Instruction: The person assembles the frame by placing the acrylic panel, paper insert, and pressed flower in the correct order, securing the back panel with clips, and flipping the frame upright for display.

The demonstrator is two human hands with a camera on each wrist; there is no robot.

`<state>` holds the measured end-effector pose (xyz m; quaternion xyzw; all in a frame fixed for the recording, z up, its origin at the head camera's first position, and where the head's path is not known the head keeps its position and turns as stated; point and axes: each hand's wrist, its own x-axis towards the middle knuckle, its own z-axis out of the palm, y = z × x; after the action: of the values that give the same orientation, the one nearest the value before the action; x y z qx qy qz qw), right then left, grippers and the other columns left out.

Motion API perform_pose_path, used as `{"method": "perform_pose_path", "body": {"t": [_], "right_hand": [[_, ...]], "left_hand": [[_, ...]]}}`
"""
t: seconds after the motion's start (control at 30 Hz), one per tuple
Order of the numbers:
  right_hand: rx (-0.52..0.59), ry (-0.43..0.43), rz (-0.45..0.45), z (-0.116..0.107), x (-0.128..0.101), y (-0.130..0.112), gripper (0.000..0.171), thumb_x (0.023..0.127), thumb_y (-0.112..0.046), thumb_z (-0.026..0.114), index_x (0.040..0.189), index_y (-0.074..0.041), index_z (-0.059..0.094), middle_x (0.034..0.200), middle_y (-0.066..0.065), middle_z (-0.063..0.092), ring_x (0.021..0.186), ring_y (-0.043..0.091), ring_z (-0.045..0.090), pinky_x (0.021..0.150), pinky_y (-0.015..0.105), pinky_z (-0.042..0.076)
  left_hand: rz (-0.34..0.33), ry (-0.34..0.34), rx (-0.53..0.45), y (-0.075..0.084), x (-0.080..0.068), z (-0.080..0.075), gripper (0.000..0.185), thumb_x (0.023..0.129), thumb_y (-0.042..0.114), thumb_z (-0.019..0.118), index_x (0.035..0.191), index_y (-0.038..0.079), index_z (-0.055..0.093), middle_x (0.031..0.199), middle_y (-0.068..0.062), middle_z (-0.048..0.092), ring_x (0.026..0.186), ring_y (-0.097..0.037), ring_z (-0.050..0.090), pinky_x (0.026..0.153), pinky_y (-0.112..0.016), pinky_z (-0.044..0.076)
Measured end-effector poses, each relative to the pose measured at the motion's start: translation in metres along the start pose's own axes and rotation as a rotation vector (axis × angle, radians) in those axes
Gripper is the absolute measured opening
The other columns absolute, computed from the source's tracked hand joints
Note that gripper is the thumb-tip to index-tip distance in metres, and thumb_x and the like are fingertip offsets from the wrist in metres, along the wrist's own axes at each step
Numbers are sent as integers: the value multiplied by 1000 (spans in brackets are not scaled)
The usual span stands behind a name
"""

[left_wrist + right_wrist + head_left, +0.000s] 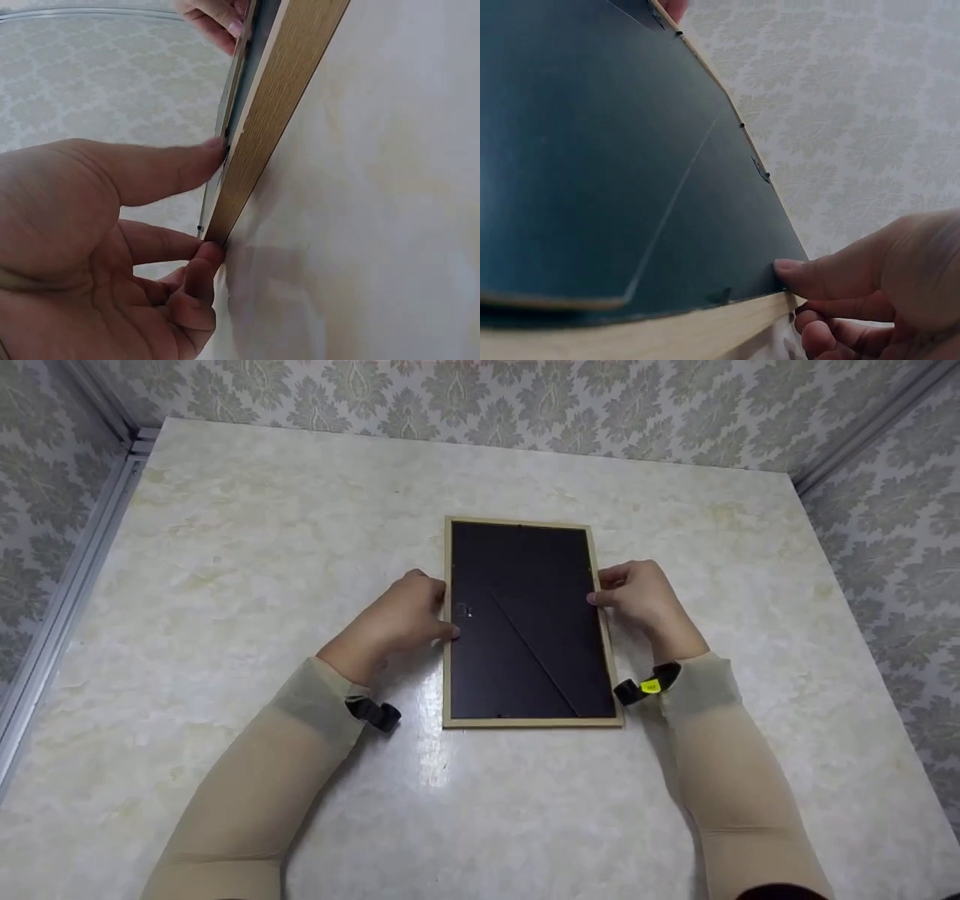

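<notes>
A picture frame (525, 660) with a light wooden border lies back side up, close over the table, its black backing board facing me. A slanted line on the board marks the stand flap (577, 217). My left hand (401, 615) grips the left border, thumb on top and fingertips at the outer wooden edge (274, 90). Opposite it, my right hand (637, 596) pinches the right border between thumb and fingers. Small dark metal tabs (761, 171) line the backing's rim in the right wrist view. The frame's front is hidden.
The frame is over the middle of a pale marbled table (225, 547). Patterned wallpaper (487, 405) stands behind the far edge, with metal rails (67, 592) along the left side. Each wrist wears a black strap camera (373, 712).
</notes>
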<state>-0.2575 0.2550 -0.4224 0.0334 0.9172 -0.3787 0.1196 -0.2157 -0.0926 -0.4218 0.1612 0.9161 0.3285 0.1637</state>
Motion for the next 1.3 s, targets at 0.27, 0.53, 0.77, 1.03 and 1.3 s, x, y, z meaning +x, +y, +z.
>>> {"method": "perform_pose_path", "body": {"t": [0.27,0.53,0.77,1.03,1.3], "right_hand": [[-132,-3,-112,8,-13,-17,59,95,-26,74,147,-4,57,144,20,59,119,34,60,100,47,51],[-282,-178,-224,46,-51,-51,83,91,-50,76,152,-1,50,147,19,51,128,32,56,113,49,46],[-289,-103,-178,69,-53,-52,79,86,-34,84,150,0,52,147,19,51,133,34,54,115,46,46],[-167,5,-193,75,-50,-46,73,79,-26,81,143,-2,58,138,14,55,119,28,58,108,43,49],[-129,153,-267,74,-54,-52,70,75,-24,82,138,-2,61,133,12,56,114,26,56,103,41,49]], "left_hand": [[-66,18,-55,2,0,2,22,84,16,82,97,4,70,83,-2,61,74,-20,54,70,-34,47],[-82,94,-57,5,0,7,27,92,20,73,112,2,75,109,-15,68,96,-25,59,86,-40,53],[-90,135,37,8,1,10,33,94,26,75,118,2,74,116,-19,68,120,-39,58,105,-49,50],[-56,176,-63,5,5,12,34,95,21,74,122,0,69,115,-17,65,114,-32,55,101,-45,49],[-118,183,-349,7,1,4,73,96,17,74,160,11,40,131,-10,69,105,-20,72,84,-34,61]]}}
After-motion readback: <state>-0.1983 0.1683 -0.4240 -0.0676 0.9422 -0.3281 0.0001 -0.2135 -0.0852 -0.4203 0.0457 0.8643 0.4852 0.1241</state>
